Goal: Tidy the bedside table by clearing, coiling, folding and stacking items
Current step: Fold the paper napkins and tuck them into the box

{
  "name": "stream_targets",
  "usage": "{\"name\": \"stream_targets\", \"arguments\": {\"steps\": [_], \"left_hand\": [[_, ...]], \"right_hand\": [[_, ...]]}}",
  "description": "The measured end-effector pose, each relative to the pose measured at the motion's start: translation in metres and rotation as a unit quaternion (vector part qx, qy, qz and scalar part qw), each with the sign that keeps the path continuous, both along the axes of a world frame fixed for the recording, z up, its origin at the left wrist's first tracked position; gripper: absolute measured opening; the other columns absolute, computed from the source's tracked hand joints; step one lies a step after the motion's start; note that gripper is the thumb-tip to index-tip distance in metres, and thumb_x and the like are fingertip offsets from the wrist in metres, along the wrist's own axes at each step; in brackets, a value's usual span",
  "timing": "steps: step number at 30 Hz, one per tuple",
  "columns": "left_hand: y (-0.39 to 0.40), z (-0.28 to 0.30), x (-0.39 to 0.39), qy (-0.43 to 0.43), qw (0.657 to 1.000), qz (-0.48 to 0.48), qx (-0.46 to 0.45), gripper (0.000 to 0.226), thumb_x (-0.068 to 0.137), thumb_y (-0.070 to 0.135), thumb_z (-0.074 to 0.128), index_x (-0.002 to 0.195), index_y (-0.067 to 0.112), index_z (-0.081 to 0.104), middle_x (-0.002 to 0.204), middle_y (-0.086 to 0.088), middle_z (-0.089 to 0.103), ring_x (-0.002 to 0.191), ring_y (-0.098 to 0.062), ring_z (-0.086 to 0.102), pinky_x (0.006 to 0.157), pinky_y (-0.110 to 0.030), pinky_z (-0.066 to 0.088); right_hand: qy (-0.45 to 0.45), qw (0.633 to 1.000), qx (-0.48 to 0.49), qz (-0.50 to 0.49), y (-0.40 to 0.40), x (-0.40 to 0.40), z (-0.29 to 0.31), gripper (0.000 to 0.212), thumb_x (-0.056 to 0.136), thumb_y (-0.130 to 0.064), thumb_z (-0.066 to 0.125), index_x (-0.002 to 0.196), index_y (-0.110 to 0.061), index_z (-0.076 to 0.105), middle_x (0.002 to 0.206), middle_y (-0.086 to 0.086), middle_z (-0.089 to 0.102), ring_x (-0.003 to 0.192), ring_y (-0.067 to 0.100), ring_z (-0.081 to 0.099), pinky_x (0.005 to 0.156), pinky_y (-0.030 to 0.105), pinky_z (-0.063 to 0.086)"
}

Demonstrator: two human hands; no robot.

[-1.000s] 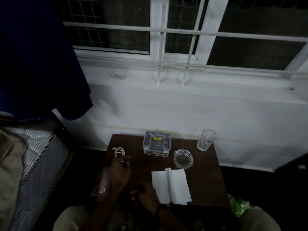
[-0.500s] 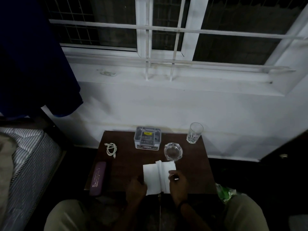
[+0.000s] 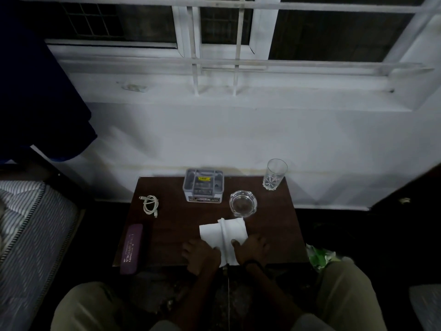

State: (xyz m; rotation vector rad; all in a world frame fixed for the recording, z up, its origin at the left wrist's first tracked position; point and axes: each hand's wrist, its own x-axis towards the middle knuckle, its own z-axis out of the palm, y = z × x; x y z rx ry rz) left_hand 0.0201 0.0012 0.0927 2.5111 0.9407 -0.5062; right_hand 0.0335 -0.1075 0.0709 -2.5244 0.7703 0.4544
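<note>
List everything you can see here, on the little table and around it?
bedside table: 1, dark brown wood, centre, against the wall
clear plastic box: 1, yellow label inside, back middle of table
drinking glass: 1, clear, upright, back right corner
glass ashtray: 1, clear, right of the box
white cable: 1, coiled, left side of table
purple case: 1, long, front left edge
white cloth: 1, creased down the middle, front centre
window: 1, white frame and bars, above
mattress: 1, striped, far left
dark blue curtain: 1, upper left
left hand: 1, on the cloth's near left edge
right hand: 1, on the cloth's near right edge
</note>
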Motion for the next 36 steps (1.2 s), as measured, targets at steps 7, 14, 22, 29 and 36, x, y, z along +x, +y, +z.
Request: {"name": "stream_targets", "arguments": {"steps": [7, 14, 22, 29, 36], "left_hand": [[0.002, -0.002, 0.001, -0.018, 0.996, 0.030, -0.087, 0.050, 0.081, 0.034, 0.070, 0.124, 0.014, 0.054, 0.140, -0.014, 0.036, 0.128, -0.034, 0.043, 0.096, -0.043, 0.046], [0.030, -0.006, 0.006, -0.076, 0.969, 0.065, -0.228, 0.052, 0.079, 0.027, 0.074, 0.124, 0.004, 0.059, 0.124, -0.017, 0.064, 0.113, -0.034, 0.061, 0.094, -0.041, 0.052], [0.054, 0.000, -0.002, -0.112, 0.921, 0.177, -0.328, 0.061, 0.074, 0.004, 0.079, 0.128, -0.006, 0.052, 0.128, -0.025, 0.058, 0.116, -0.041, 0.056, 0.089, -0.047, 0.051], [0.058, 0.009, -0.008, -0.162, 0.920, 0.145, -0.327, 0.052, 0.074, 0.008, 0.079, 0.120, -0.006, 0.058, 0.120, -0.021, 0.063, 0.109, -0.039, 0.060, 0.086, -0.042, 0.054], [0.057, 0.015, -0.012, -0.192, 0.892, 0.178, -0.369, 0.034, 0.084, 0.002, 0.068, 0.115, -0.010, 0.062, 0.115, -0.026, 0.065, 0.106, -0.041, 0.061, 0.089, -0.044, 0.052]], "right_hand": [[0.012, 1.000, -0.003, 0.007, 0.016, -0.001, 0.001, 0.053, 0.080, -0.039, 0.065, 0.123, -0.012, 0.051, 0.141, 0.013, 0.041, 0.131, 0.032, 0.037, 0.106, 0.043, 0.036], [-0.048, 0.990, 0.133, -0.022, -0.004, 0.002, 0.009, 0.033, 0.086, -0.015, 0.064, 0.113, -0.001, 0.053, 0.115, 0.018, 0.063, 0.108, 0.034, 0.060, 0.083, 0.032, 0.046], [-0.067, 0.949, 0.269, -0.149, -0.030, -0.003, 0.008, 0.050, 0.076, -0.006, 0.077, 0.119, 0.008, 0.058, 0.119, 0.026, 0.064, 0.109, 0.040, 0.061, 0.093, 0.046, 0.052], [-0.099, 0.933, 0.309, -0.155, -0.028, -0.009, 0.035, 0.041, 0.082, -0.006, 0.071, 0.120, 0.007, 0.060, 0.119, 0.025, 0.065, 0.109, 0.039, 0.062, 0.094, 0.048, 0.051], [-0.136, 0.879, 0.446, -0.101, -0.009, -0.018, 0.097, 0.027, 0.083, -0.001, 0.070, 0.107, 0.009, 0.066, 0.104, 0.022, 0.071, 0.088, 0.037, 0.069, 0.081, 0.052, 0.057]]}}
